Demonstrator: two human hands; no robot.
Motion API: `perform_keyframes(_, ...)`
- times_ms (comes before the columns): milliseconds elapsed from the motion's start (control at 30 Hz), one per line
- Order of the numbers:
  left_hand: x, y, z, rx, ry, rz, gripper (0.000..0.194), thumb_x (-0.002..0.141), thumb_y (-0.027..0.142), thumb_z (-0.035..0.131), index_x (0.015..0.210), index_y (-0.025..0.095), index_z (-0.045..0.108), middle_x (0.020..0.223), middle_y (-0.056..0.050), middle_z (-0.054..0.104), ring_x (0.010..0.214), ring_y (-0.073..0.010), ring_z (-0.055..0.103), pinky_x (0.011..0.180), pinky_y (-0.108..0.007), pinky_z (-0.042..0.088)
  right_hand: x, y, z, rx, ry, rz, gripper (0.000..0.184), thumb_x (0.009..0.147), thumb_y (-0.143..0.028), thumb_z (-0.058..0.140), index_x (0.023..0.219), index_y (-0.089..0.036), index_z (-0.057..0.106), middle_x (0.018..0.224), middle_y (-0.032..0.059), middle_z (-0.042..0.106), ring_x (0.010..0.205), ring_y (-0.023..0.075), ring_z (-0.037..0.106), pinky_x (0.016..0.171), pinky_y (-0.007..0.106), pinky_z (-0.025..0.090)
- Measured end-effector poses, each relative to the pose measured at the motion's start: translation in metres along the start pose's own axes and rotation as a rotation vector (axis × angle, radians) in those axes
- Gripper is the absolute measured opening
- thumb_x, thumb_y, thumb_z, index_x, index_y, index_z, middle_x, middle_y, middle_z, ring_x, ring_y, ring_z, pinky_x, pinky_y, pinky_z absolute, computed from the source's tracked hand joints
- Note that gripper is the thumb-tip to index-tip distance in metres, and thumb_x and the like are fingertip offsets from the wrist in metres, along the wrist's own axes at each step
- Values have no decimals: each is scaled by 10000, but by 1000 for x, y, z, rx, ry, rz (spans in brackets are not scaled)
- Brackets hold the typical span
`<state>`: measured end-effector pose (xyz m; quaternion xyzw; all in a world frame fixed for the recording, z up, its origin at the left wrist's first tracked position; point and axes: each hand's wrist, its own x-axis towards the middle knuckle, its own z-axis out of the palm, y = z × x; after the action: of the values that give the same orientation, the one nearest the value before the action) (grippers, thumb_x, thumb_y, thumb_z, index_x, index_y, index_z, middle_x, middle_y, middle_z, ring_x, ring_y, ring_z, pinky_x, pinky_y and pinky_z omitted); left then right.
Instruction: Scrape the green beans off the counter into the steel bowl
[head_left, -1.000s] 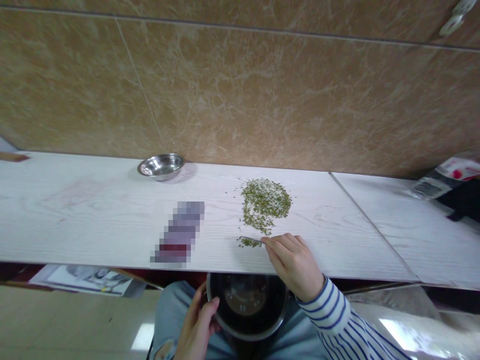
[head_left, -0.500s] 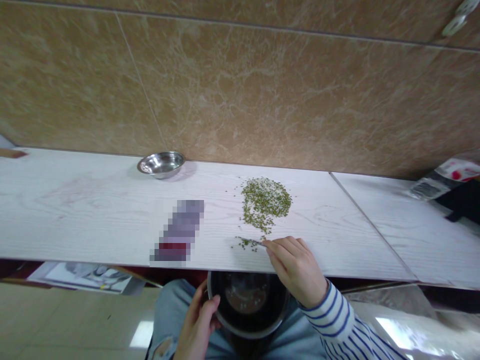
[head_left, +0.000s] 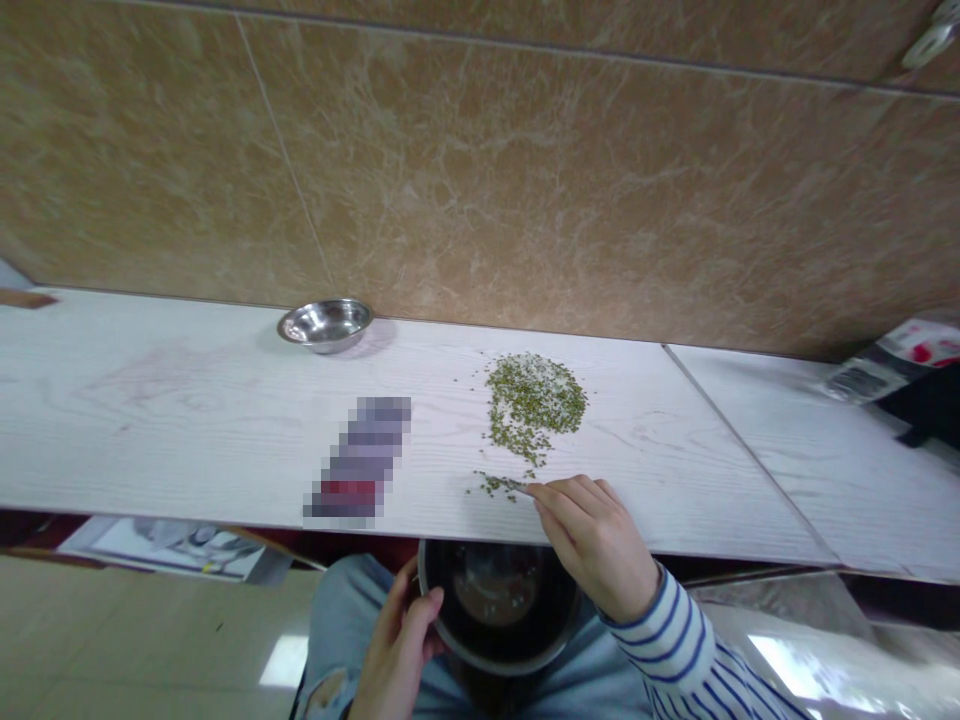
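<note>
My right hand point(head_left: 596, 540) is closed around a thin grey tool point(head_left: 517, 487), held low over the table, its exact kind unclear. The tool's tip meets a small cluster of green mung beans point(head_left: 491, 483) near the front edge. Just beyond lies a wider spread of mung beans point(head_left: 536, 400), one layer deep. On my lap, partly under the table edge, rests a dark pot point(head_left: 499, 640) with its mouth up. My left hand point(head_left: 405, 635) grips the left side of its rim, thumb on top. Pale specks show inside the pot.
A shallow steel bowl point(head_left: 326, 327) stands by the wall, left of the beans. A blurred-out flat object point(head_left: 360, 460) lies on the white table point(head_left: 187, 430). To the far right are a plastic packet point(head_left: 892, 355) and a black item point(head_left: 930, 405). Papers point(head_left: 165, 548) sit beneath the tabletop at left.
The view has shifted slightly. Less of the thin tool shows beyond my right fingers, while both hands and the pot stay almost where they were.
</note>
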<state>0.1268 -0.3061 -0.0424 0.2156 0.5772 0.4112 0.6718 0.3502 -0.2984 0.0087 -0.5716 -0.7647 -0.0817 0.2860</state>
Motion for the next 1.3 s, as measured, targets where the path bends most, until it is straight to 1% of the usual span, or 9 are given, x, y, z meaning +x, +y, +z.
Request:
perform_keyframes(133, 1, 0, -1, 3, 8, -2, 603, 668, 407, 768, 1217, 197, 637, 1198, -105, 743, 1042, -307, 697, 692, -327, 564, -3, -2, -2, 14, 23, -10, 201, 999, -175, 500, 1091, -191, 678, 926, 44, 731, 837, 166, 633, 731, 320, 421)
perform_keyframes(300, -1, 1, -2, -10, -2, 1, 604, 643, 407, 784, 1194, 200, 648, 1176, -96, 755, 1030, -308, 701, 675, -323, 564, -6, 0, -3, -4, 40, 29, 210, 1004, -184, 487, 1101, -190, 673, 921, 48, 731, 830, 168, 631, 723, 321, 427)
perform_keyframes(433, -3, 3, 0, -19, -17, 3, 591, 646, 403, 781, 1187, 201, 653, 1144, -90, 767, 1023, -313, 705, 688, -334, 568, -7, -1, -2, -11, 29, 25, 215, 1003, -182, 485, 1097, -194, 677, 907, 46, 727, 825, 167, 635, 715, 320, 430)
perform_keyframes(533, -2, 3, 1, -21, 0, -1, 591, 628, 400, 787, 1170, 202, 663, 1134, -93, 770, 1024, -324, 705, 701, -346, 572, -9, -3, -2, -2, 27, 19, 207, 999, -184, 494, 1090, -193, 679, 905, 48, 724, 823, 169, 636, 720, 323, 432)
perform_keyframes(833, 0, 0, 0, -34, -7, 9, 576, 645, 414, 788, 1166, 201, 664, 1211, -104, 744, 1074, -335, 687, 704, -355, 582, -13, 0, -5, -3, 27, 33, 216, 999, -175, 487, 1110, -187, 671, 911, 55, 725, 821, 178, 633, 711, 327, 430)
perform_keyframes(967, 0, 0, 0, -24, -2, 15, 587, 630, 411, 793, 1163, 195, 674, 1179, -109, 756, 1063, -342, 693, 714, -370, 588, -16, -2, -4, 6, 13, 32, 218, 1001, -186, 489, 1112, -190, 676, 905, 55, 725, 817, 176, 633, 712, 329, 435)
perform_keyframes(1133, 0, 0, 0, -23, -16, 18, 601, 622, 423, 802, 1163, 194, 674, 1156, -101, 767, 1065, -343, 690, 710, -365, 588, -18, -1, -5, 21, 12, 58, 231, 1000, -181, 487, 1140, -197, 669, 934, 57, 725, 842, 180, 632, 731, 335, 441)
perform_keyframes(1300, 0, -1, -3, -21, -28, 30, 595, 654, 408, 792, 1186, 182, 654, 1190, -113, 748, 1062, -335, 692, 689, -351, 586, -18, 0, -5, 13, -2, 64, 225, 998, -182, 487, 1126, -195, 672, 913, 55, 721, 828, 185, 634, 720, 336, 442)
